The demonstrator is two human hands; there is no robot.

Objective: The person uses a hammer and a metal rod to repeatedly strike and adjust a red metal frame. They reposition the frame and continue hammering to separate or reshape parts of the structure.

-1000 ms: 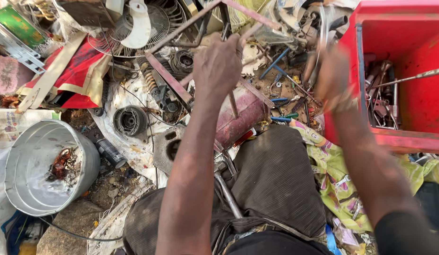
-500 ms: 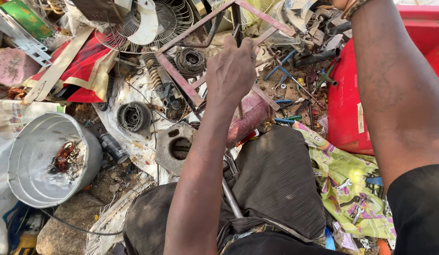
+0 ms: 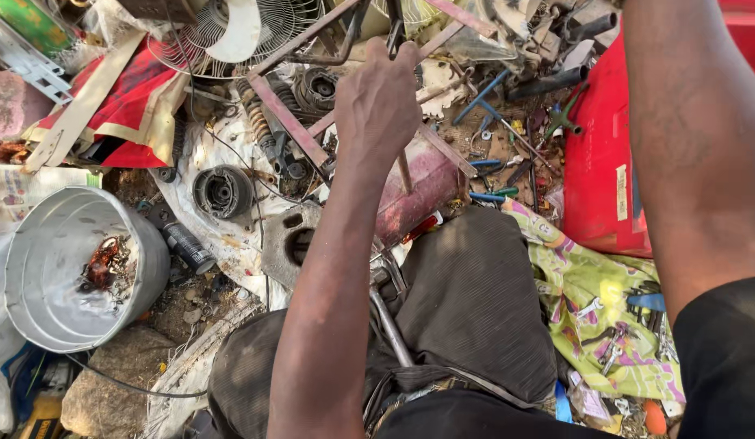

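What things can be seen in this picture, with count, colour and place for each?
metal bowl: one, grey, lower left, rusty bits inside.
fan guard: one, white wire, top left.
round motor part: one, dark grey, centre left.
spring: one, rusty, below the fan guard.
red bin: one, right side.
flowered cloth: one, yellow-green, lower right, small tools on it.
metal rod: one, rusty, under the left hand.
left hand: top centre, fingers closed around the rod.
right hand: out of view; only the arm shows, right.
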